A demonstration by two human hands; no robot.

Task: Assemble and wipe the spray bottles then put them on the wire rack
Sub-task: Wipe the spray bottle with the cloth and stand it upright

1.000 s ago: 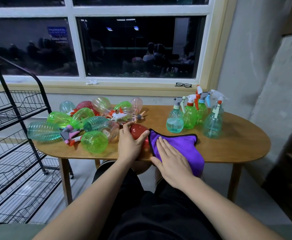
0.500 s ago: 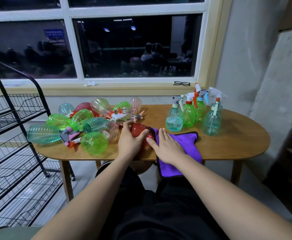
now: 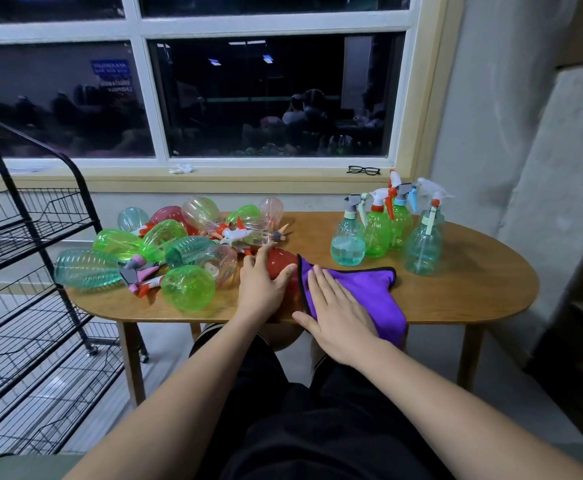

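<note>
Red bottle (image 3: pixel 280 266): lies at the near edge of the table (image 3: pixel 456 299), between the loose pile and the purple cloth. My left hand covers most of it.
Left hand (image 3: pixel 261 291): wrapped over the red bottle, fingers on its far side and thumb on the side facing the cloth.
Right hand (image 3: pixel 338 315): spread flat with straight fingers, pressing the purple cloth (image 3: pixel 369 289) onto the table. It grips nothing.
Cloth contact: one hemmed edge touches the red bottle, and a near corner hangs over the table edge.
Weight: I judge the bottle light. It is a thin translucent plastic shell and looks empty.
Stiffness: probably flexes under a hard squeeze, so I should use moderate pressure.
Slip: the body is smooth and rounded and is likely to roll or turn while being wiped, so I must brace it.
Hold point: around the widest part of the body for wiping, and nearer the neck for fitting a head.
Neck and head: hidden under my hand. I cannot tell whether a trigger head is fitted.
Cloth handling: soft and limp. I should bunch it in the palm before rubbing.
Loose pile (image 3: pixel 165 244): bottles and trigger heads lying just to the left, easily knocked.
Assembled bottles (image 3: pixel 380 230): stand upright at the far right of the table.
Wire rack (image 3: pixel 23 237): stands beside the table on my left.
</note>
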